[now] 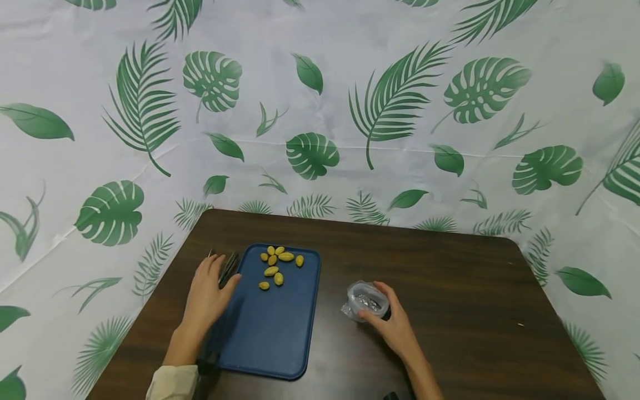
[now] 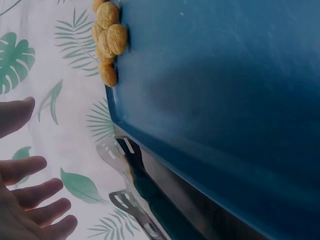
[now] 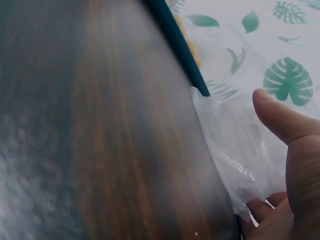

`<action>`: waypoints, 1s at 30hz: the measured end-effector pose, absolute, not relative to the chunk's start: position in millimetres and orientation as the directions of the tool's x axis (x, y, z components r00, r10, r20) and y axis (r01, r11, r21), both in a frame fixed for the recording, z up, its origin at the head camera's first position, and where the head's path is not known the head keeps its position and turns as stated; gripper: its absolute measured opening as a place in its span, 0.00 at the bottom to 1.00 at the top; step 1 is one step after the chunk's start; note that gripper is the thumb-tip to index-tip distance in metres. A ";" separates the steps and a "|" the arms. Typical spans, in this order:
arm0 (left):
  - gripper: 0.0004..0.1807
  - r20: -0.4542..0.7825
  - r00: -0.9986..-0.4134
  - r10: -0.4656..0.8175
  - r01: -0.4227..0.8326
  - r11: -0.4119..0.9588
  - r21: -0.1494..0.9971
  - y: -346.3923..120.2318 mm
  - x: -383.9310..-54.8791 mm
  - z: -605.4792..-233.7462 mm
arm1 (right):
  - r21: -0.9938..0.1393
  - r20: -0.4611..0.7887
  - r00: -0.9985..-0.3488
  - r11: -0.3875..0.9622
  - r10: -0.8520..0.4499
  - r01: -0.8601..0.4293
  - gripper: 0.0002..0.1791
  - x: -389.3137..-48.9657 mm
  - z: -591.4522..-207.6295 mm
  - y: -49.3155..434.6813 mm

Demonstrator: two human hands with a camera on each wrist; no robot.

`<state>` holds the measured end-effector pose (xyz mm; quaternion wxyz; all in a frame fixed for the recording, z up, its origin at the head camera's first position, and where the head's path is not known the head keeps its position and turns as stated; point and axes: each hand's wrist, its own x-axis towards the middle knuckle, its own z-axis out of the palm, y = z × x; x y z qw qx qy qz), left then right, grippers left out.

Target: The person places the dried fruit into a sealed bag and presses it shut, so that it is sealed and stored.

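Observation:
My left hand [image 1: 206, 291], fingers spread and relaxed, hovers at the left edge of a blue tray [image 1: 272, 333]. Just beyond its fingers lie metal utensils [image 1: 229, 268]; the left wrist view reveals slotted ends [image 2: 131, 150] and dark handles [image 2: 165, 212]. Several wrinkled, yellow, oval pieces [image 1: 271, 271] sit at the tray's far end. Right of the tray, my right hand [image 1: 400, 328] grips a round, translucent container [image 1: 355, 303] wrapped in crinkled clear plastic [image 3: 245, 150], thumb on the near side and fingers round the far side. Something shiny shows inside its mouth.
Everything stands on a dark wooden table [image 1: 450, 289]. A small yellowish scrap [image 1: 520, 324] lies on its right part. Behind the table hangs a white cloth with green leaf prints [image 1: 320, 189]. A small dark object [image 1: 391, 395] shows at the near edge.

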<state>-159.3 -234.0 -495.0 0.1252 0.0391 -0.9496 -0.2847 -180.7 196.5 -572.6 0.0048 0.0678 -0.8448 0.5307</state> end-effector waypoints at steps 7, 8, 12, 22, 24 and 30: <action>0.37 0.217 -0.962 -0.166 -0.025 0.845 0.535 -241.0 -164.1 -499.5 | -0.883 0.075 -0.993 0.456 -0.095 -0.111 0.45 -182.4 -572.5 196.0; 0.37 0.216 -0.961 -0.171 -0.031 0.846 0.532 -242.3 -164.5 -500.5 | -0.881 0.073 -0.993 0.460 -0.097 -0.110 0.45 -182.3 -573.0 195.8; 0.39 0.196 -0.958 -0.208 -0.079 0.852 0.517 -248.2 -165.8 -504.6 | -0.879 0.071 -0.992 0.464 -0.104 -0.111 0.45 -182.2 -573.1 194.3; 0.43 0.107 -0.956 -0.274 -0.191 0.855 0.483 -253.4 -170.4 -507.9 | -0.887 0.079 -0.992 0.447 -0.101 -0.117 0.43 -182.3 -570.8 194.6; 0.42 0.100 -0.954 -0.282 -0.203 0.855 0.478 -254.0 -171.4 -509.6 | -0.886 0.074 -0.992 0.450 -0.100 -0.112 0.43 -182.2 -570.8 194.6; 0.45 0.045 -0.944 -0.325 -0.263 0.831 0.489 -257.8 -172.9 -514.9 | -0.883 0.051 -0.994 0.460 -0.099 -0.091 0.43 -181.2 -570.0 192.5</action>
